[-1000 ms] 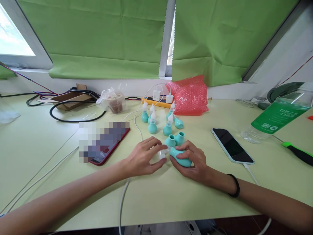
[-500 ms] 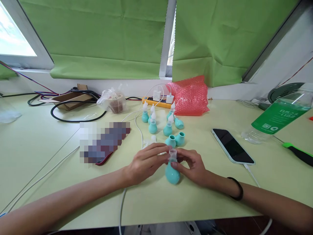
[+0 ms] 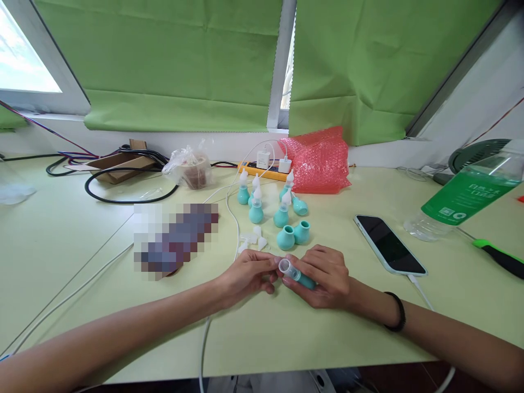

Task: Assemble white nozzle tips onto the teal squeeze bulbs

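Tilted over with its mouth to the left, a teal nasal aspirator bulb (image 3: 305,281) lies in my right hand (image 3: 323,275), whose fingers wrap round it. Its clear plastic collar (image 3: 286,267) points toward my left hand (image 3: 249,275). The left thumb and forefinger pinch at the collar's rim; the other left fingers curl below. Just beyond the hands stand two open teal bulbs (image 3: 285,238) without collars. Several clear tips (image 3: 257,238) lie to the left of them. Farther back are several bulbs with tips fitted (image 3: 256,210), one of them lying on its side.
To the right are a phone (image 3: 391,244) on a charging cable, and a leaning green-labelled bottle (image 3: 462,191). A blurred-out phone-like object (image 3: 178,240) lies left. At the back are a power strip (image 3: 266,172), pink bubble wrap (image 3: 317,161), a bagged roll (image 3: 192,169) and black cables (image 3: 123,202).
The bulb has gone from upright to tilted, its collar now facing left. My right hand has closed further round it, and my left hand has dropped slightly, uncovering the clear tips.
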`<state>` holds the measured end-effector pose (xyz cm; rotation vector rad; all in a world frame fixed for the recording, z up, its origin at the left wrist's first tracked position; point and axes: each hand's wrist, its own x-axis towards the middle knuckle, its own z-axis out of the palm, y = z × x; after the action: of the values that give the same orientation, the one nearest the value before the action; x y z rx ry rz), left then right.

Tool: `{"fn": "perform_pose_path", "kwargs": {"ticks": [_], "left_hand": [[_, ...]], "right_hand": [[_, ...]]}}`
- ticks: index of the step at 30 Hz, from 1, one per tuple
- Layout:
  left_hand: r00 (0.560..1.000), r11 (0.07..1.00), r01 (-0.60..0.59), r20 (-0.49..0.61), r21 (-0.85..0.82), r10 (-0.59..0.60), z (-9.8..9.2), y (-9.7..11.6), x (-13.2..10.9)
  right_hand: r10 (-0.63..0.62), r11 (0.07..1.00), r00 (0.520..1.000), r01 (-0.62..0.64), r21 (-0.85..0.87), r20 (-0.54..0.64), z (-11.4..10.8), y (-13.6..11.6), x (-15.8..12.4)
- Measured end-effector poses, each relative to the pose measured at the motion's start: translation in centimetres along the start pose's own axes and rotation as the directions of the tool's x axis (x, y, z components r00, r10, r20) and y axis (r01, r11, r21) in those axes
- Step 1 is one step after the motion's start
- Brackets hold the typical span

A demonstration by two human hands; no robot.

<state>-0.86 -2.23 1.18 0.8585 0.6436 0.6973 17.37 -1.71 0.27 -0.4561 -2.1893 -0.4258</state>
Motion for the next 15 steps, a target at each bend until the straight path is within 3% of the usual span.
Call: {"fn": "perform_pose_path", "kwargs": {"ticks": [7,15], "left_hand": [[0.998,0.99,0.059,0.017,0.13,-0.062,-1.0,0.83,0.39],[0.99,0.99,0.07,0.116,0.12,-0.084,-1.1,0.8,0.33]], "right_hand": [[-0.058,0.994,0.998,0.056,0.092,0.029,-0.38,-0.02,0.5],[0.015,0.996,1.0,-0.014,0.086,-0.012,0.14,0.09,0.05]]}}
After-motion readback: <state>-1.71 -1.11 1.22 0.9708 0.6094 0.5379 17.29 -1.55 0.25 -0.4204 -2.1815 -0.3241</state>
